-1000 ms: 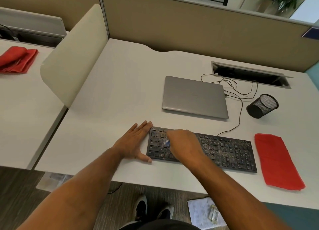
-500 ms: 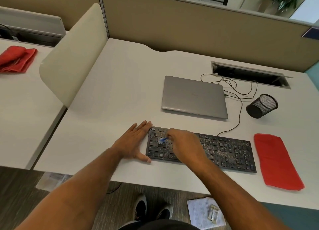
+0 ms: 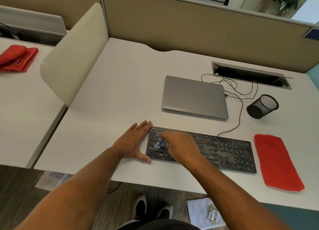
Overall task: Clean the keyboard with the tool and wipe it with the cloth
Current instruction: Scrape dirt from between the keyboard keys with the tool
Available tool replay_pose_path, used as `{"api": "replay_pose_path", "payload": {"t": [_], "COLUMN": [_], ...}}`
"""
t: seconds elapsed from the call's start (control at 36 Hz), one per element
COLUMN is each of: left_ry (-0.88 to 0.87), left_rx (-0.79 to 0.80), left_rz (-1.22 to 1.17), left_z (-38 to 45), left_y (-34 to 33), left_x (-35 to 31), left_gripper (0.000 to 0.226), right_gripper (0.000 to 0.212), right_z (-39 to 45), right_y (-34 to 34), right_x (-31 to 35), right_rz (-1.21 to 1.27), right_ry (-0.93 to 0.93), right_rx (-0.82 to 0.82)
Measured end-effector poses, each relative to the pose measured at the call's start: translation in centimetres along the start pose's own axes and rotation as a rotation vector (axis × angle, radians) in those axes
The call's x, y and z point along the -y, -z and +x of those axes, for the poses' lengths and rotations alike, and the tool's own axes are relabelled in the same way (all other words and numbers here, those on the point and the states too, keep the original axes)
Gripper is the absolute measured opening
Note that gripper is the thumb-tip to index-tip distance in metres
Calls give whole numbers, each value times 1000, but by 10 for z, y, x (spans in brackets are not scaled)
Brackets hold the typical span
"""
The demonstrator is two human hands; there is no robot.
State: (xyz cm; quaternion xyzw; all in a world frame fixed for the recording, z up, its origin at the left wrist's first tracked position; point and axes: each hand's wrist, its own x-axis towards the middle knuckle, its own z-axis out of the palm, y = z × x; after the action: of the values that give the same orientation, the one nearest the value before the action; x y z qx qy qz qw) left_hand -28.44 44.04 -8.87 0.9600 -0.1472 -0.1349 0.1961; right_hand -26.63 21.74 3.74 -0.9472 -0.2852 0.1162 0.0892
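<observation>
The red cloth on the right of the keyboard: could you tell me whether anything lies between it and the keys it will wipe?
Nothing visible does. The red cloth lies flat on the desk beside the keyboard, with only a narrow strip of bare desk between them.

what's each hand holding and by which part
The right hand grips a small blue brush by its handle end, bristles on the keyboard. The left hand holds nothing; it lies flat against the keyboard's left edge.

Left hand [image 3: 133,141] flat on the desk [image 3: 120,91] against the left end of the crumb-speckled keyboard [image 3: 224,150], right hand [image 3: 181,146] holding a small blue brush [image 3: 159,143] on its keys, red cloth [image 3: 276,162] at lower right
</observation>
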Motion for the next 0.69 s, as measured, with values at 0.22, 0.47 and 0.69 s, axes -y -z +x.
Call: {"api": "replay_pose_path", "payload": {"t": [0.22,0.47,0.69], "left_ry": [-3,-9,2], "left_rx": [-5,-7,16], "left_rz": [-2,-12,2], "left_z": [0,-1,0], "left_y": [0,0,0], "left_x": [1,0,1], "left_gripper": [149,149,149], "right_gripper": [29,26,25], "right_z": [2,10,29], "right_y": [0,-5,-7], "right_x": [-2,2,9], "right_rz": [9,-5,87], "right_ry": [11,23,-55], "right_rx": [-30,-96,-156]}}
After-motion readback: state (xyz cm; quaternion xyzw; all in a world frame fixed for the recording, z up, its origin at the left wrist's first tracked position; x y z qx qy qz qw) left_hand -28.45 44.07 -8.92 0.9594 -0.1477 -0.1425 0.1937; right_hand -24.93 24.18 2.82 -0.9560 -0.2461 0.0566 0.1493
